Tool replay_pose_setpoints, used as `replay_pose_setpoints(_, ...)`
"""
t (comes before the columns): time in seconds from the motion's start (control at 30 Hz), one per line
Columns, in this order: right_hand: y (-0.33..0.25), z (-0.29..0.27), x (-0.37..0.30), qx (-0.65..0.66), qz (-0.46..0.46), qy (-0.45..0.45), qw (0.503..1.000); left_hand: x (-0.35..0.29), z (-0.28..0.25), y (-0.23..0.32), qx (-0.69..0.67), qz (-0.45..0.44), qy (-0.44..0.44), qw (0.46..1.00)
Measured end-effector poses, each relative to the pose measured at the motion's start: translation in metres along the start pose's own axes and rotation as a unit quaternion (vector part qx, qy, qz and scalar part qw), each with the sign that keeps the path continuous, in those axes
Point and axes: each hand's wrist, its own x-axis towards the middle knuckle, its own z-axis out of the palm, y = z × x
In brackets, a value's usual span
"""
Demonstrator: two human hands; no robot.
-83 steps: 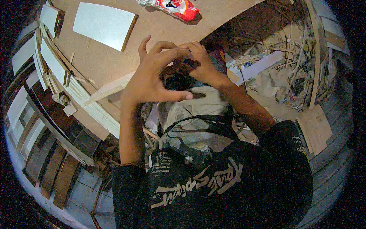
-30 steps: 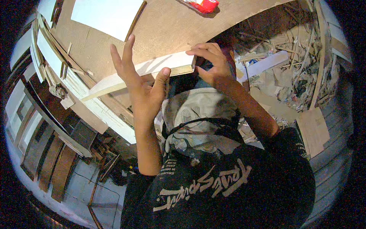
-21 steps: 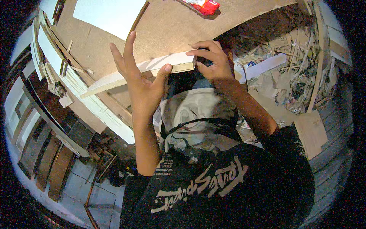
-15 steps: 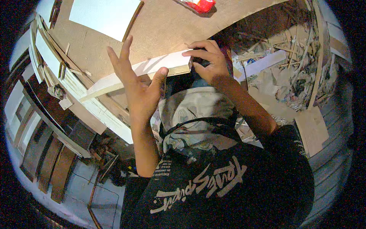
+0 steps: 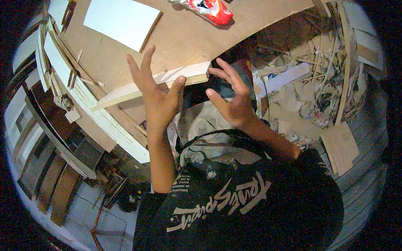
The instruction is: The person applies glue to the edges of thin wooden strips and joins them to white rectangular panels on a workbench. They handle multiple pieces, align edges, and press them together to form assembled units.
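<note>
A narrow white-faced board (image 5: 192,69) with a pale wood edge lies along the near edge of the brown worktable (image 5: 184,39). My left hand (image 5: 161,100) is at its middle, thumb against the near edge and the other fingers stretched up and spread over the white face. Part of the board is hidden behind that hand. At the board's right end is my right hand (image 5: 234,98), its fingers apart and its thumb standing free. Whether those fingertips touch the end, I cannot tell.
Farther back on the table lie a white panel (image 5: 121,23) and a red-and-white plastic packet (image 5: 211,10). Long white strips (image 5: 94,111) line the left side. Wood offcuts and scraps (image 5: 310,96) heap up at the right, with a loose brown board (image 5: 341,148) nearby.
My right hand has come off the top of the board's right end and moved toward me, its fingers opening. The left hand stays at the board. The whole view has shifted slightly.
</note>
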Motion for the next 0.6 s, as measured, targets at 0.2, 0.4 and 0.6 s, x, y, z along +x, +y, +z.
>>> replay_pose_setpoints(0.2,-0.027,0.003,-0.017,0.036,0.001,-0.022,0.999,-0.005,-0.001,-0.001,0.041,0.0,0.007,0.999)
replay_pose_setpoints(0.4,-0.04,0.01,-0.022,0.09,0.032,-0.033,0.995,-0.003,0.0,-0.005,0.014,0.027,0.026,0.999)
replay_pose_setpoints(0.6,-0.041,0.009,-0.017,0.102,0.092,-0.03,0.99,-0.003,0.002,-0.007,0.027,0.023,0.028,0.999)
